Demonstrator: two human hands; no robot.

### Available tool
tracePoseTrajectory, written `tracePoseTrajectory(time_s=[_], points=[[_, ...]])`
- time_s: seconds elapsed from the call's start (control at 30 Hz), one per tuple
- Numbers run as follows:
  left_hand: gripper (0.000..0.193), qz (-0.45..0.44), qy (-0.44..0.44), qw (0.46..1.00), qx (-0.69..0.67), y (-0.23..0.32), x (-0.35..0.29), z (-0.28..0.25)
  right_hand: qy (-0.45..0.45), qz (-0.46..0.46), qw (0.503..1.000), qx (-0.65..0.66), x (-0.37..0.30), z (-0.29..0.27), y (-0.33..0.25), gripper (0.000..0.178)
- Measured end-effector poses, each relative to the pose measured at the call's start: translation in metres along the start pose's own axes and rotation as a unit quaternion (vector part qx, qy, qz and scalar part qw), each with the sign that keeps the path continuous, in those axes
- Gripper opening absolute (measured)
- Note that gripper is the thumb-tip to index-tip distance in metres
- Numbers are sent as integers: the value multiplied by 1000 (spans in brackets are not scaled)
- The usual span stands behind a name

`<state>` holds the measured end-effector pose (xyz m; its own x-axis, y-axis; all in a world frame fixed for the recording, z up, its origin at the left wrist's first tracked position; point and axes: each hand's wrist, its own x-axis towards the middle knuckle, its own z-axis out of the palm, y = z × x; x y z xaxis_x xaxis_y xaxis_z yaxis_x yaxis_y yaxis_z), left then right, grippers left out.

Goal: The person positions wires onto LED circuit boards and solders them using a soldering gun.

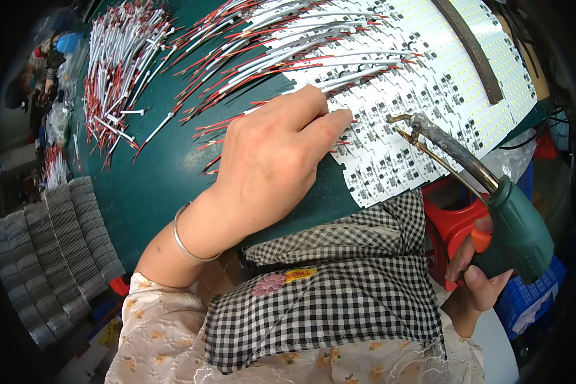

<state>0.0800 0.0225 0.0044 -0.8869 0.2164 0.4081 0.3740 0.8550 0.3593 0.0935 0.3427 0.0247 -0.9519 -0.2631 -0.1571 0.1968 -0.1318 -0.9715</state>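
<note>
My left hand, a bangle on its wrist, is closed in a pinch at the edge of a white panel of small circuit boards. A thin wire's red end pokes out by its fingertips, though most of that wire is hidden under the hand. My right hand grips a green soldering gun with an orange trigger. Its metal tip and the thin solder feed tube beside it point at the panel, just right of my left fingers. White-sleeved wires with red ends lie in rows across the panel's left edge.
A big heap of similar wires covers the far left of the green table. A dark bar rests on the panel's right part, among yellow dots. Grey stacked bundles stand at left. A red stool and blue crate are at right.
</note>
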Motion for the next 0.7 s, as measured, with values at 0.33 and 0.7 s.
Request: tracePoseTrajectory(time_s=[0.33,0.7], points=[[34,0,48,997,-65,0,-8,4,-9,-27,999,-38,4,-5,8,64],[29,-2,-2,996,-86,-2,-14,0,20,-11,1000,13,6,-2,3,67]])
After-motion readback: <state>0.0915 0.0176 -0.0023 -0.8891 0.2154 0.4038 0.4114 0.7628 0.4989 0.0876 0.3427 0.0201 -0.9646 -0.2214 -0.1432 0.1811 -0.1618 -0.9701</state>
